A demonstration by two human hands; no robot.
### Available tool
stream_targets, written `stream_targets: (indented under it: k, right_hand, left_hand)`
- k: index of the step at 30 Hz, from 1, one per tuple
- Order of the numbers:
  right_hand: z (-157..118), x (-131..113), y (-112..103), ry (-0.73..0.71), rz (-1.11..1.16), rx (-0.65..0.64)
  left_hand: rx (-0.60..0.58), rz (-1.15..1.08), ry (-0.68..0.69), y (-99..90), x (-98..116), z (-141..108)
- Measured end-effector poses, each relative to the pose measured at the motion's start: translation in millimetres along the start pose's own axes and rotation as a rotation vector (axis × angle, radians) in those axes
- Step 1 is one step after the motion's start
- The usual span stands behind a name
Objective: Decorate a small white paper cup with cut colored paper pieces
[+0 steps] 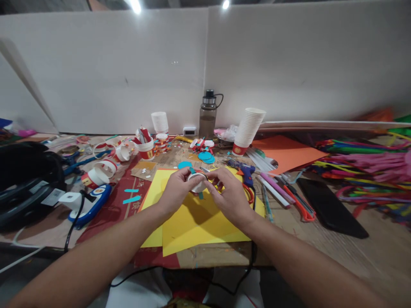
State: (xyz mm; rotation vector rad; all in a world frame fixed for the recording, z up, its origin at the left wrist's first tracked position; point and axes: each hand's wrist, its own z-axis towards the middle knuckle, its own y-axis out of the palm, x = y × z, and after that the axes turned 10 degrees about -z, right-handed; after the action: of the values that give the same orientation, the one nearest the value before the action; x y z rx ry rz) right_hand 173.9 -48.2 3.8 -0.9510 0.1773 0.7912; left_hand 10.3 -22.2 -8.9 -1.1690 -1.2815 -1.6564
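Over the yellow paper (pixel 205 226), my left hand (pixel 178 188) pinches a small round white piece, which looks like a cut-down paper cup (pixel 196 184). Teal paper strips stick out from its top and bottom edges. My right hand (pixel 229 194) has its fingers closed on the right side of the same piece. Fingers partly hide its rim. Just behind the hands lie teal paper discs (pixel 206 157). A blue glue gun (pixel 246 171) rests to the right of my right hand, and two loose teal strips (pixel 131 199) lie to the left.
Stacked paper cups (pixel 249 130) and a water bottle (pixel 208 117) stand at the back. Cut cups (pixel 95 177) and a blue-and-white device (pixel 96 207) are on the left. To the right are a utility knife (pixel 300 203), a black phone (pixel 332 207) and colourful pipe cleaners (pixel 375 167).
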Motion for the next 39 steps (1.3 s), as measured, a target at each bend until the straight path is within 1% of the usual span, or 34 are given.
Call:
stream_targets:
  k: [4, 8, 10, 13, 15, 19, 23, 26, 29, 31, 34, 39]
  right_hand:
    - [1.0, 2.5, 1.9, 0.109, 0.082, -0.004]
    - [4.9, 7.3, 1.8, 0.246, 0.137, -0.003]
    - [7.3, 9.3, 0.6, 0.304, 0.168, 0.005]
    - [10.0, 11.0, -1.6, 0.362, 0.202, 0.009]
    - [11.0, 11.6, -2.5, 0.391, 0.218, 0.01]
    - [11.4, 12.7, -1.6, 0.416, 0.273, 0.001]
    - [10.7, 14.2, 1.0, 0.428, 0.318, -0.01]
    - [9.9, 14.7, 2.2, 0.433, 0.33, -0.006]
    - [9.5, 14.5, 2.5, 0.436, 0.34, 0.007]
    - [9.7, 14.1, 2.5, 0.438, 0.346, 0.009]
    - [10.1, 13.2, 2.1, 0.44, 0.347, 0.01]
    - [10.5, 11.0, 0.6, 0.412, 0.319, 0.014]
  left_hand:
    - [-0.041, -0.031, -0.017, 1.8, 0.8, -0.6]
    - [-0.085, -0.175, -0.054, 2.2, 2.8, -0.6]
    - [-0.131, -0.232, -0.077, 1.2, 4.3, 0.0]
    - [-0.222, -0.244, -0.113, -0.6, 6.0, 1.0]
    - [-0.243, -0.219, -0.125, -1.1, 5.9, 1.5]
    - [-0.206, -0.117, -0.108, -0.8, 3.7, 1.7]
    - [-0.17, 0.072, -0.046, 0.3, 4.3, 0.7]
    - [-0.17, 0.217, 0.009, 1.6, 7.6, -0.8]
    - [-0.197, 0.32, 0.08, 2.3, 9.3, -2.4]
    - [-0.223, 0.343, 0.106, 1.8, 8.1, -2.9]
    - [-0.244, 0.336, 0.109, -0.4, 4.3, -2.5]
    - [-0.247, 0.227, 0.097, -2.6, 0.2, 0.3]
